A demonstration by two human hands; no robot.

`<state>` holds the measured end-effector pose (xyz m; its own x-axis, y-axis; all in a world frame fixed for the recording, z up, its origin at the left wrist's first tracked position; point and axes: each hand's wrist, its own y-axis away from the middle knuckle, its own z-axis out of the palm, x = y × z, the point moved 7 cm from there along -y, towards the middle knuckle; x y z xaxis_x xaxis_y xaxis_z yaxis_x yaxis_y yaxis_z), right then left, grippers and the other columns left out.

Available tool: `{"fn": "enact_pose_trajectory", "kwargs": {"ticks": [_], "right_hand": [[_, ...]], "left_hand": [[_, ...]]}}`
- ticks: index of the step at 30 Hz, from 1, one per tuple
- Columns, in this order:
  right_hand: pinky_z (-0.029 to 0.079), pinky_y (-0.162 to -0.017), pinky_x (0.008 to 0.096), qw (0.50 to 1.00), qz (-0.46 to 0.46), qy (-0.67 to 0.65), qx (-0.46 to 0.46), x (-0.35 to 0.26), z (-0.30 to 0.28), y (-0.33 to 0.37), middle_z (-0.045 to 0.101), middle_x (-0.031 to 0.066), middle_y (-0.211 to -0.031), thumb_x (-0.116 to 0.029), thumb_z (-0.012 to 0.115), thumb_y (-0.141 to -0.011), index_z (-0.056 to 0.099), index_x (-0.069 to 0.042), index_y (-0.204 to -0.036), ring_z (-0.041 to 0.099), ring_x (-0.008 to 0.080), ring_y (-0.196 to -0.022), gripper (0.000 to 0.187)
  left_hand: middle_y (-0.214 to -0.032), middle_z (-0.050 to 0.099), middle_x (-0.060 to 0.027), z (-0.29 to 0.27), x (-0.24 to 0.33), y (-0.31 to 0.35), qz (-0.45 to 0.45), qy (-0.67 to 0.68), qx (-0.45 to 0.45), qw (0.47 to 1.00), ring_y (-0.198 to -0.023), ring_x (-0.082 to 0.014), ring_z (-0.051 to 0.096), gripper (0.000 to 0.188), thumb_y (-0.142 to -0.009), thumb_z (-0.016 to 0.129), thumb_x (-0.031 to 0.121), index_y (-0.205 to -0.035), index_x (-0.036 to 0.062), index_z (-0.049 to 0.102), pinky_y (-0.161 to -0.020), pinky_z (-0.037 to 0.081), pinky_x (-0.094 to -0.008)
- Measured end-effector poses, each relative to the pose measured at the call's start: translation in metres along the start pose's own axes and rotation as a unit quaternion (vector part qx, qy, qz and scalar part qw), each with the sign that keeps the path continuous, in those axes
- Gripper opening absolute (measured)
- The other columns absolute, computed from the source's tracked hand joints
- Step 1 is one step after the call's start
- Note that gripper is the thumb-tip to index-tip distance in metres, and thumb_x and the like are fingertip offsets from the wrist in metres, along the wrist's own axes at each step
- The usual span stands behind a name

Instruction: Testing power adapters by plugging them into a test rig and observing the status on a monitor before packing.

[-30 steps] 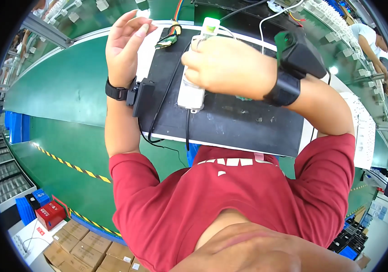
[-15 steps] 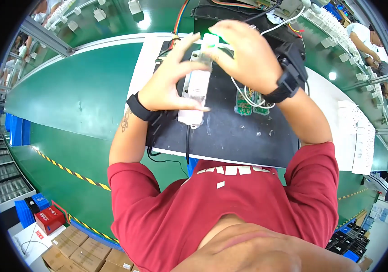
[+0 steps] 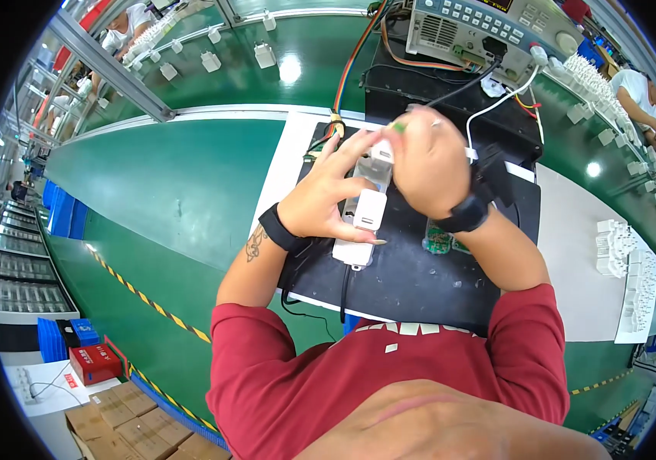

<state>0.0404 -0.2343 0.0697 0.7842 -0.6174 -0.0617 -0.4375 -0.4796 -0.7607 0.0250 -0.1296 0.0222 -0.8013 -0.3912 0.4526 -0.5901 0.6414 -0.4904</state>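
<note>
A white power strip (image 3: 354, 252) lies lengthwise on the black mat, with two white plug-in chargers on it. My left hand (image 3: 326, 198) reaches across the strip from the left. Its thumb and index finger close on the two sides of the nearer charger (image 3: 371, 208), and its other fingertips lie by the farther charger (image 3: 382, 151). My right hand (image 3: 431, 165) is curled over the strip's far end, its fingers blurred. A small green glow shows at those fingertips; what they hold is hidden. Green circuit boards (image 3: 437, 239) lie partly under my right wrist.
A bench instrument (image 3: 450, 34) with buttons and cables stands at the back on a black box (image 3: 389, 96). White chargers in rows (image 3: 615, 249) lie on the right. A black mat (image 3: 420, 284) covers the work spot. Co-workers sit beyond the bench.
The view has shifted, showing more of the instrument. My right hand has curled in and its fingers have turned down. My left thumb and index finger now sit closer around the nearer charger.
</note>
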Motion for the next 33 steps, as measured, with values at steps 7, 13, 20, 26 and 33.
{"fn": "enact_pose_trajectory", "kwargs": {"ticks": [7,13,20,26,33], "right_hand": [[0.036,-0.093,0.0426,0.986,0.028,-0.149,-0.068,-0.053,-0.025,-0.055,0.062,0.0151,-0.098,-0.011,0.053,-0.084,0.057,-0.001,-0.091,0.052,0.0320,-0.108,0.013],[0.046,-0.070,0.0335,0.950,0.144,-0.214,-0.176,-0.048,-0.003,-0.038,0.063,0.0123,-0.086,-0.013,0.057,-0.082,0.060,-0.001,-0.091,0.061,0.0277,-0.078,0.016],[0.046,-0.061,0.0339,0.973,0.083,-0.184,-0.112,-0.059,0.000,-0.045,0.061,0.0100,-0.087,-0.012,0.061,-0.077,0.055,-0.002,-0.080,0.059,0.0275,-0.069,0.013],[0.042,-0.065,0.0363,0.990,0.023,-0.120,-0.074,-0.082,0.003,-0.046,0.058,0.0103,-0.089,-0.008,0.061,-0.069,0.054,-0.004,-0.076,0.057,0.0265,-0.076,0.011],[0.042,-0.063,0.0380,0.965,0.072,-0.162,-0.194,-0.066,0.025,-0.052,0.053,0.0083,-0.081,-0.009,0.059,-0.069,0.053,-0.006,-0.075,0.056,0.0256,-0.072,0.009]], "left_hand": [[-0.138,0.029,-0.0186,-0.053,-0.017,0.013,0.005,0.010,0.007,1.000,-0.127,-0.0380,0.027,0.056,-0.054,0.077,0.046,-0.095,0.0101,0.062,-0.101,0.014,-0.0585],[-0.143,0.023,-0.0136,-0.063,-0.019,0.004,0.014,0.005,0.004,1.000,-0.130,-0.0350,0.025,0.054,-0.057,0.076,0.043,-0.100,0.0133,0.062,-0.101,0.013,-0.0591],[-0.142,0.024,-0.0127,-0.065,-0.029,0.005,0.005,0.003,0.017,1.000,-0.130,-0.0323,0.025,0.050,-0.057,0.075,0.041,-0.097,0.0134,0.063,-0.102,0.012,-0.0593],[-0.141,0.026,-0.0156,-0.068,-0.036,0.011,-0.006,-0.003,0.016,1.000,-0.130,-0.0338,0.024,0.052,-0.057,0.074,0.036,-0.102,0.0142,0.062,-0.102,0.011,-0.0573],[-0.142,0.021,-0.0165,-0.064,-0.045,0.016,-0.037,-0.022,-0.022,0.999,-0.131,-0.0357,0.020,0.055,-0.058,0.073,0.032,-0.106,0.0105,0.060,-0.102,0.013,-0.0569]]}}
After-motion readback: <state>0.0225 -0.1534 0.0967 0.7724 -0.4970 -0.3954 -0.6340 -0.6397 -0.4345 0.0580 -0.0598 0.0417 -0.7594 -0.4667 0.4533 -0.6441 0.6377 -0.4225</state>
